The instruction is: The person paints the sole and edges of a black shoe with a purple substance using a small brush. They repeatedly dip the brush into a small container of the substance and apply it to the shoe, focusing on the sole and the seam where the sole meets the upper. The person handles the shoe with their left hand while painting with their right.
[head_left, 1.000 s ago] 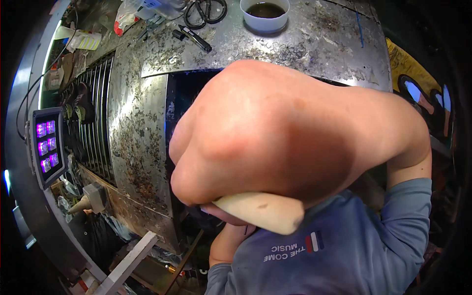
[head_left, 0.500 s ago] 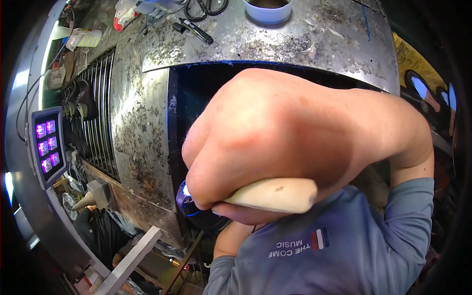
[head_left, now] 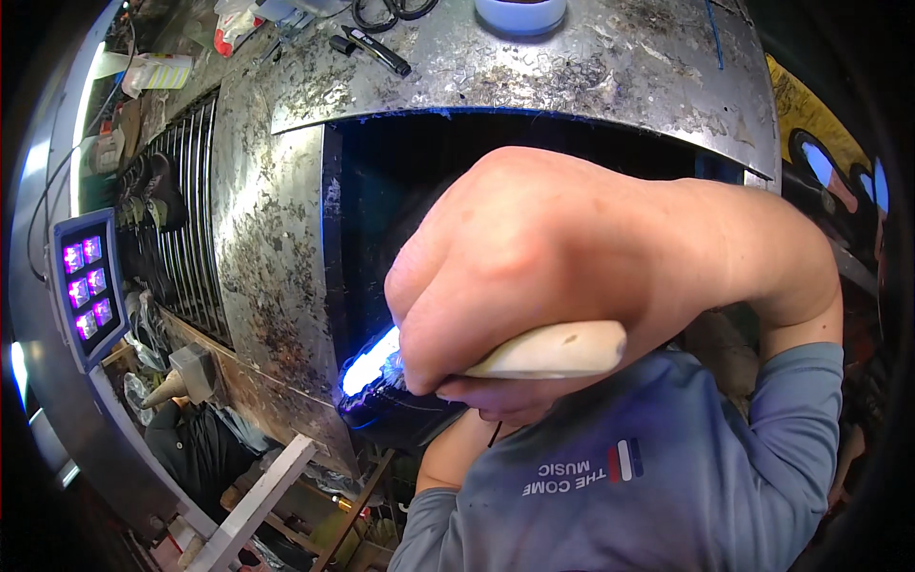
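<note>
My right hand [head_left: 515,276] has shifted rightward, closed round the pale handle [head_left: 562,350], best kept steady, but I can't tell what my left hand [head_left: 517,417] grips.

The count on the table [head_left: 658,91] came to one black marker [head_left: 378,51], one pale bowl [head_left: 521,19] and two black loops [head_left: 372,29]. One lamp [head_left: 89,289] bearing six purple-lit cells [head_left: 96,280] was recorded, and one right hand [head_left: 515,267] gripped one pale wooden handle [head_left: 562,351].

The right arm [head_left: 762,238] was bent, the right grip [head_left: 515,272] curled, back uppermost; the left forearm [head_left: 452,456] was partly hidden.
</note>
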